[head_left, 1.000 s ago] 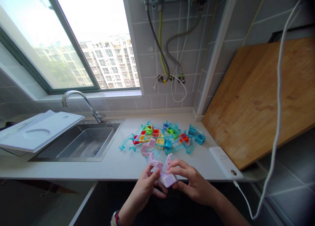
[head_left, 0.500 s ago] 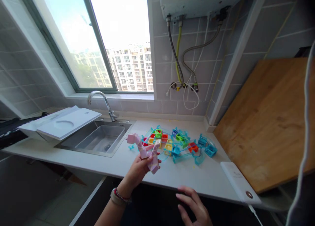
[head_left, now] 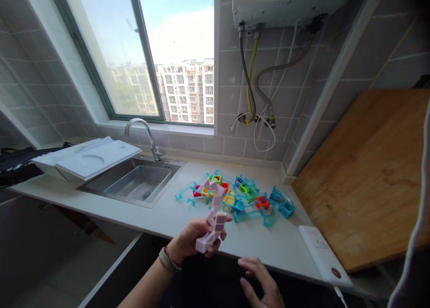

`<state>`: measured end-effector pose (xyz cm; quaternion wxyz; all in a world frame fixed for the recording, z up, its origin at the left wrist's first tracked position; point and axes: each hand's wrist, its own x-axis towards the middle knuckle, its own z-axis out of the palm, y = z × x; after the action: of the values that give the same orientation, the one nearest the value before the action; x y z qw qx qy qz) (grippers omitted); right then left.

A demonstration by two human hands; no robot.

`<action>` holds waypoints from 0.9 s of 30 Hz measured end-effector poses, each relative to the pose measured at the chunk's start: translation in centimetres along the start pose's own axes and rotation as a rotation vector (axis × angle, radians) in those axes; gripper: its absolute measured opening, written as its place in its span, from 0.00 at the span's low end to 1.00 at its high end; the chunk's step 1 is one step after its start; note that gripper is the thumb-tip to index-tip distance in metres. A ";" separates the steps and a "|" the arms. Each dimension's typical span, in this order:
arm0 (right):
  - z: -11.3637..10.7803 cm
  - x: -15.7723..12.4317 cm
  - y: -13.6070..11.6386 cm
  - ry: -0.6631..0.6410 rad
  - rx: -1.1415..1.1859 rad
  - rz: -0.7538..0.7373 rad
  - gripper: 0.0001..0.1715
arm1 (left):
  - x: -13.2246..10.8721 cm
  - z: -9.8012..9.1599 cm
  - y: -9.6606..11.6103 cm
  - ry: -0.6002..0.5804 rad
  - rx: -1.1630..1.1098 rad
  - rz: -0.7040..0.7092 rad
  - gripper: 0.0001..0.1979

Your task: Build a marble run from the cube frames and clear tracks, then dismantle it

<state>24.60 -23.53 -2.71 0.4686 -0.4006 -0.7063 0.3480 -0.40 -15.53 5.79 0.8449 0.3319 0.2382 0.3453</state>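
Observation:
A pale pink and lilac snake puzzle (head_left: 215,229), made of jointed wedge blocks and bent into a zigzag, is gripped in my left hand (head_left: 193,236) above the counter's front edge. Its upper end overlaps the view of the toy pieces behind. My right hand (head_left: 264,283) hovers lower right, fingers curved and apart, holding nothing and not touching the puzzle. Beyond them on the white counter (head_left: 181,218) lies a spread of translucent blue track pieces (head_left: 247,216) with coloured toy blocks, among them a yellow block (head_left: 229,200) and a red-orange block (head_left: 262,203).
To the left are a steel sink (head_left: 156,200) with a tap (head_left: 152,142) and a white foam box with its lid (head_left: 97,158). A white power bank-like device (head_left: 324,254) with a cable lies at right, beside a leaning wooden board (head_left: 366,178).
My left hand has turned the snake puzzle, and its long arm now points upward rather than to the left. My right hand has shifted slightly; the view has moved a little.

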 end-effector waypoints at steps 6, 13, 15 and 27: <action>-2.7 3.5 -0.8 0.092 0.342 0.276 0.30 | -0.2 2.1 -2.5 -0.162 0.055 -0.254 0.31; -5.1 7.0 -3.4 -0.116 0.471 0.312 0.42 | -0.7 3.1 -4.3 0.142 0.223 0.009 0.25; -4.4 7.1 -3.4 -0.091 0.448 0.376 0.38 | -0.5 3.2 -4.8 0.325 0.283 0.205 0.21; -4.1 -1.1 1.5 -0.132 0.180 0.338 0.20 | -3.2 0.4 -2.2 0.755 0.363 0.532 0.23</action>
<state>29.10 -23.40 -3.15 0.3902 -0.4464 -0.6240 0.5090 -1.26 -19.26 5.04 0.5110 0.3747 0.4908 0.5981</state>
